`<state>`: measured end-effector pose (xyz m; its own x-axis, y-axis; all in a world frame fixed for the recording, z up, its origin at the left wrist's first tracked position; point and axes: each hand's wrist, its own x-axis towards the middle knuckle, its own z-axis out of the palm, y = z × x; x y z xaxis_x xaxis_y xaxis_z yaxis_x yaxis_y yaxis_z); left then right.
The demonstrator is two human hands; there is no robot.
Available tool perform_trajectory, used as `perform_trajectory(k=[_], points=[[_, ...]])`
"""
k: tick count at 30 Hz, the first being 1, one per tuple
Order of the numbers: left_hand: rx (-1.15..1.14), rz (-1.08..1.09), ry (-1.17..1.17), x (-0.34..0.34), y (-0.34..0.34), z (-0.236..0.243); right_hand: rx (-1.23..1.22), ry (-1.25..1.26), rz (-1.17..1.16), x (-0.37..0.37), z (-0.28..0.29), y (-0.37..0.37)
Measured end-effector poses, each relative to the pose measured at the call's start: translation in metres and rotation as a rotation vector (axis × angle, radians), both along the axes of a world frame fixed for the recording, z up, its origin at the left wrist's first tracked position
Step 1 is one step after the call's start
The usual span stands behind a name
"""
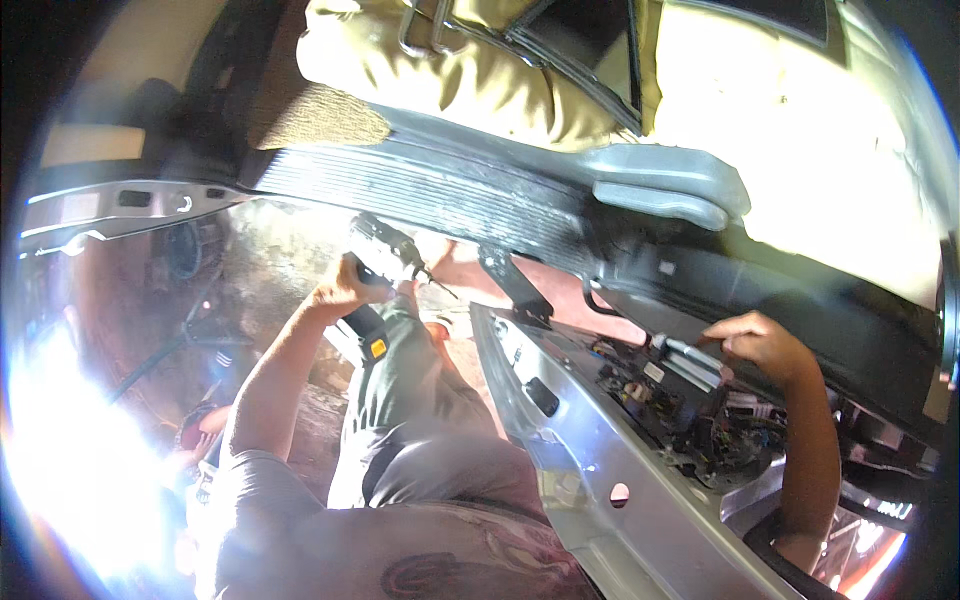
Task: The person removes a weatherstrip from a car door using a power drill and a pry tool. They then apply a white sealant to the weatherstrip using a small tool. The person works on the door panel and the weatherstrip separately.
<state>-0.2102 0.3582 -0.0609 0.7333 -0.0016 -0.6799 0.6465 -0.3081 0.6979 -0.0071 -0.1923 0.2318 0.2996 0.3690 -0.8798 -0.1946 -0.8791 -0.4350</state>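
Note:
My left hand (345,288) is closed around the grip of a cordless drill (385,250) with a thin bit. Its bit points right and slightly down, and a battery with a yellow patch juts out below the hand. My right arm reaches over a silver car door (590,470). On the door's inner side, my right hand (768,345) is above a silver tube-shaped part (690,362). The index finger is stretched out and the others are bent, with nothing visible in them. Whether the hand touches the part, I cannot tell.
Exposed wiring (635,388) and connectors line the door's inner side. A black hinged arm (515,285) links door and car body. Beyond lie a ribbed sill (400,185) and a beige seat (420,75). Strong glare washes out the lower left. My legs stand beside the door.

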Motion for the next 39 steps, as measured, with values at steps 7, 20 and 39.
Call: perform_trajectory(k=[7,20,39], points=[[-0.172,0.649,0.190,-0.003,0.082,0.012,-0.313,-0.286,-0.021,-0.026,0.090,0.013],[-0.244,1.312,-0.041,0.206,0.213,-0.165,-0.652,-1.189,-0.575,-0.239,0.158,-0.063],[0.274,0.729,-0.110,0.264,0.253,-0.230,-0.640,-1.264,-0.572,-0.213,0.130,-0.051]])
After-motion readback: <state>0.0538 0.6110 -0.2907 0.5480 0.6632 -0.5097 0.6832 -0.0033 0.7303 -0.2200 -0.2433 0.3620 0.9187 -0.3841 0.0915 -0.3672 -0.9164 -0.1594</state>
